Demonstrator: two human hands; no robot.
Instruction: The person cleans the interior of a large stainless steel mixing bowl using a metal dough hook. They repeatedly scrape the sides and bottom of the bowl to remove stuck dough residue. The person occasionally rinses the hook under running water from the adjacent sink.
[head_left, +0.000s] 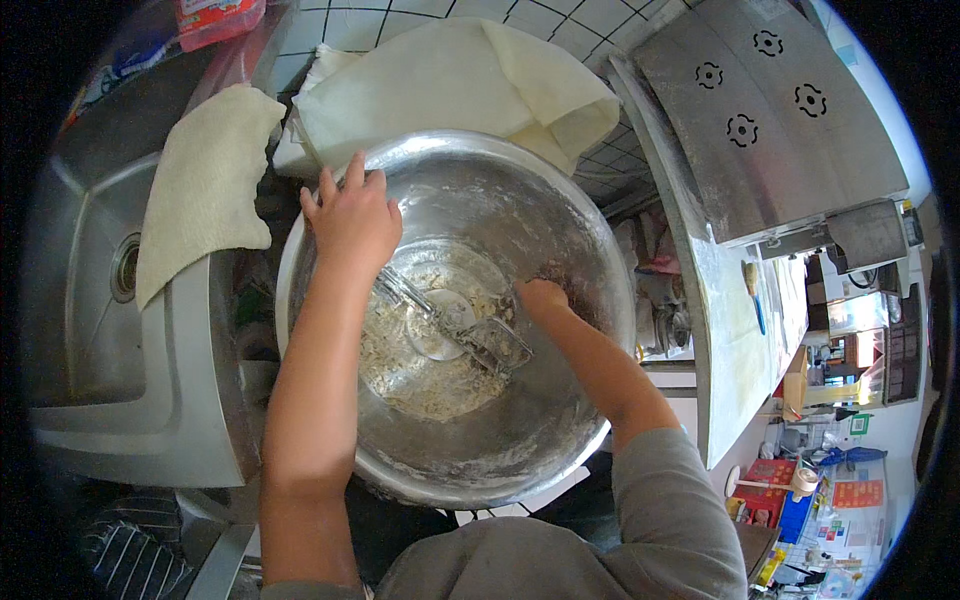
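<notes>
A large stainless steel mixing bowl (480, 469) stands before me, its inside streaked with flour and dough residue. Across the bottom lies a metal mixing arm (480, 341), coated with dough bits (435, 394) like the floor around it. My left hand (356, 217) rests on the bowl's upper left rim with its fingers spread. Deep inside, my right hand (544, 300) is curled close to the right wall. Its fingers are partly hidden, and I cannot tell whether it holds anything.
A steel sink (112, 337) stands at left, with a cream cloth (202, 187) over its edge. Beyond the bowl lies a large cream cloth (442, 82). On the right, a worktop (739, 330) holds a brush (754, 296) below a steel machine housing (780, 127).
</notes>
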